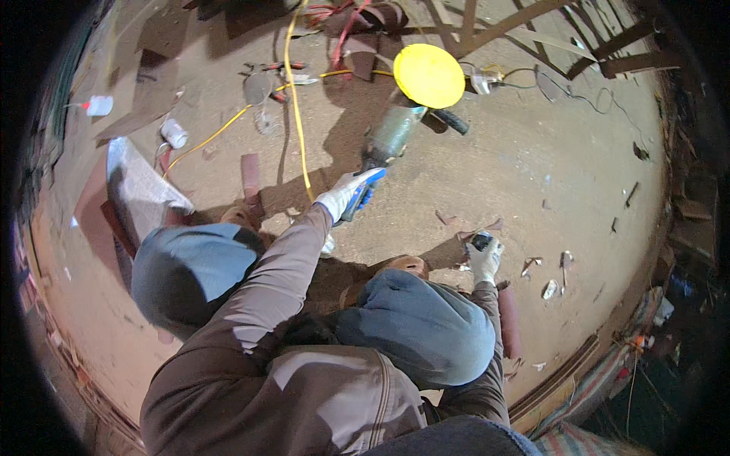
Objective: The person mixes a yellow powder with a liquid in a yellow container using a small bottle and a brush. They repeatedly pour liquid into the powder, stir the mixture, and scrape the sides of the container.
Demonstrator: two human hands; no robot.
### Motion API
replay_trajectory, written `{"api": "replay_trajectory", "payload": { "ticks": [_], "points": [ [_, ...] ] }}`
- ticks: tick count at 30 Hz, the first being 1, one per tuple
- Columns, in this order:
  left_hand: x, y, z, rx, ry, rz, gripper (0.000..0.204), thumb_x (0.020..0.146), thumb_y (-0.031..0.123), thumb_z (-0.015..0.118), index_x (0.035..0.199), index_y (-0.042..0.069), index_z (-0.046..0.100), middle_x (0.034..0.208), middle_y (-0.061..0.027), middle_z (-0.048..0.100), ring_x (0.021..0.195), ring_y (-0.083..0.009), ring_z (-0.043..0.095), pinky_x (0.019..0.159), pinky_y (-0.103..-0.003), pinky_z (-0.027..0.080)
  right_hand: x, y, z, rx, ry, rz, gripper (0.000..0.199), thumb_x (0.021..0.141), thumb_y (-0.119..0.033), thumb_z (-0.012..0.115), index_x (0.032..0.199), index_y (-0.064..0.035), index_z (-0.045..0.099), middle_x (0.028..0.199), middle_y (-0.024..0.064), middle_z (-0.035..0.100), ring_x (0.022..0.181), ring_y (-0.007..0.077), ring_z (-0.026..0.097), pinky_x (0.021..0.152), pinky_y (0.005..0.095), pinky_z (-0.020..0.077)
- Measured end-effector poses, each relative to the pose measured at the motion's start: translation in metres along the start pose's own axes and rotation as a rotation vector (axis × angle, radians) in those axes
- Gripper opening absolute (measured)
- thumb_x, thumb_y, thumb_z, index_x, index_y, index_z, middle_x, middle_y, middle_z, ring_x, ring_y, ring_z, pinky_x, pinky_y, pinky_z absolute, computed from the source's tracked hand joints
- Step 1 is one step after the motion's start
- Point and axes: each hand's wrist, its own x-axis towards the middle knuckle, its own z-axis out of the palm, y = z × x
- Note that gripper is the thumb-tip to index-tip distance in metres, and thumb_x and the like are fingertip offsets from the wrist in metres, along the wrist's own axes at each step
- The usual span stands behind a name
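My left hand, in a white glove with a blue palm, is closed round the rear handle of an angle grinder. The grinder has a greenish-grey body, and a round bright yellow disc faces up at its far end. A black side handle sticks out to the right below the disc. Lower on the right, my gloved right hand is closed on a small dark round object close to the floor; its kind cannot be made out. Torn brown scraps lie beside it.
A yellow cord runs across the floor left of the grinder. Two white bottles and a shiny sheet lie at left. Pliers-like tools lie farther off. Metal bars fill the far right. Paper scraps litter the right.
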Motion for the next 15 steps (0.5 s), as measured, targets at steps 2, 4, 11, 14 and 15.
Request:
{"api": "replay_trajectory", "payload": {
  "ticks": [2,4,11,14,15],
  "points": [
    [0.001,-0.008,-0.001,0.019,0.013,0.031,0.044,0.083,0.06,0.075,0.086,0.018,0.062,0.067,0.0046,0.058,0.054,-0.0083,0.054,0.049,-0.025,0.043,-0.009,-0.015,-0.001,-0.037,-0.007,0.003,0.066,0.071,-0.032,0.085,0.123,-0.0063,0.053,0.122,0.0281,0.053,0.107,0.0466,0.06,0.088,0.0501,0.0517],
    [-0.003,-0.014,0.005,0.042,0.024,0.06,0.045,0.083,0.061,0.074,0.084,0.018,0.062,0.067,0.0042,0.057,0.054,-0.0085,0.053,0.049,-0.025,0.042,-0.013,-0.028,-0.009,0.0,-0.006,0.013,0.062,0.072,-0.033,0.082,0.122,-0.0065,0.056,0.121,0.0271,0.055,0.107,0.0458,0.06,0.089,0.0499,0.0516],
    [-0.01,-0.023,-0.008,-0.077,-0.089,-0.06,0.038,0.083,0.054,0.076,0.087,0.017,0.068,0.067,0.0034,0.06,0.057,-0.0089,0.056,0.054,-0.025,0.045,0.017,-0.097,-0.038,1.035,-0.074,0.019,0.032,0.095,-0.01,0.062,0.125,0.0004,0.062,0.104,0.0049,0.066,0.09,0.0133,0.062,0.072,0.0302,0.0559],
    [0.006,-0.031,-0.006,-0.117,-0.103,-0.116,0.033,0.085,0.049,0.076,0.085,0.017,0.068,0.067,0.0034,0.06,0.058,-0.0096,0.056,0.055,-0.026,0.045,0.057,-0.124,-0.055,1.295,-0.208,0.049,0.038,0.097,-0.013,0.062,0.131,0.0038,0.057,0.117,0.0113,0.066,0.096,0.0223,0.068,0.078,0.0376,0.0616],
    [0.014,-0.043,-0.005,-0.161,-0.041,-0.063,0.034,0.082,0.05,0.073,0.083,0.016,0.071,0.067,0.0014,0.06,0.058,-0.0137,0.055,0.053,-0.031,0.042,0.068,-0.144,-0.062,1.34,-0.263,0.027,0.037,0.096,-0.01,0.063,0.13,0.0042,0.057,0.116,0.0119,0.066,0.095,0.0235,0.069,0.077,0.0392,0.0626]
  ]
}}
